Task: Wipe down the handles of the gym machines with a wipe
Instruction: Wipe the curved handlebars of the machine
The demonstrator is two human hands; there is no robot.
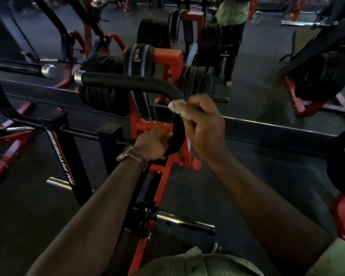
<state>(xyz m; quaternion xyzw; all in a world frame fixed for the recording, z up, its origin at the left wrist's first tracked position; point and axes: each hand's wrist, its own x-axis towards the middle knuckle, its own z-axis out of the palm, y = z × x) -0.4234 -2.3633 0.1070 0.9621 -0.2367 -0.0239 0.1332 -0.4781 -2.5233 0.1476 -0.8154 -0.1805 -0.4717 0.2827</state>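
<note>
Right hand (202,126) pinches crumpled white wipe (177,107) against curved, foam-padded black handle (131,82); left hand (151,144) grips its lower bend — both grips closed.

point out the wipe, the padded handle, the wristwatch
wipe (176,107), head view, bunched white part beside right fingers
padded handle (127,81), head view, straight foam section
wristwatch (126,153), head view, metal case on left wrist

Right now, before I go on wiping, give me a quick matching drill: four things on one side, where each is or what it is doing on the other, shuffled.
Column one:
1. left hand
2. right hand
3. wipe
4. handle's chrome end cap

Column two:
A. far left tip of the padded handle
B. grips the handle's lower curve
C. white, pressed against the handle's bend
D. pinches the wipe

Pairs: 1-B, 2-D, 3-C, 4-A
</note>
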